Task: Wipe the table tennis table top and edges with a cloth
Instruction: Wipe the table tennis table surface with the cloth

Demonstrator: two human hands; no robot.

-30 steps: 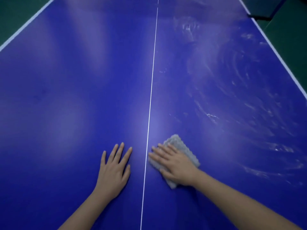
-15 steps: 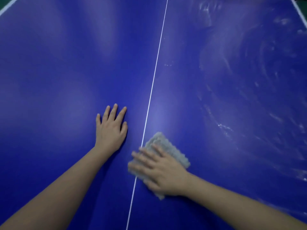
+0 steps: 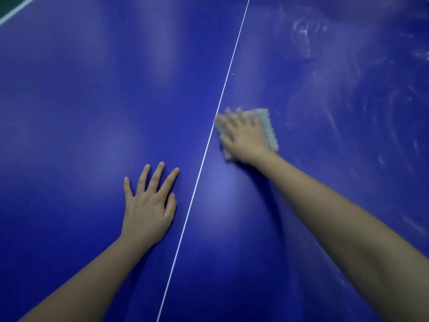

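Observation:
The blue table tennis table (image 3: pixel 92 112) fills the view, split by a thin white centre line (image 3: pixel 222 94). A folded grey cloth (image 3: pixel 267 126) lies flat on the table just right of that line. My right hand (image 3: pixel 243 135) presses down on the cloth with straight, spread fingers, arm stretched forward; most of the cloth is hidden under the palm. My left hand (image 3: pixel 151 203) rests flat on the bare table left of the line, fingers spread, holding nothing.
Whitish swirled smear marks (image 3: pixel 348 101) cover the right half of the table. The left half looks smooth with soft light reflections. The white left edge line (image 3: pixel 14 10) and a bit of green floor show at the top left corner.
My right hand has pushed the cloth forward, away from me, along the right side of the centre line. My left hand stays flat on the table.

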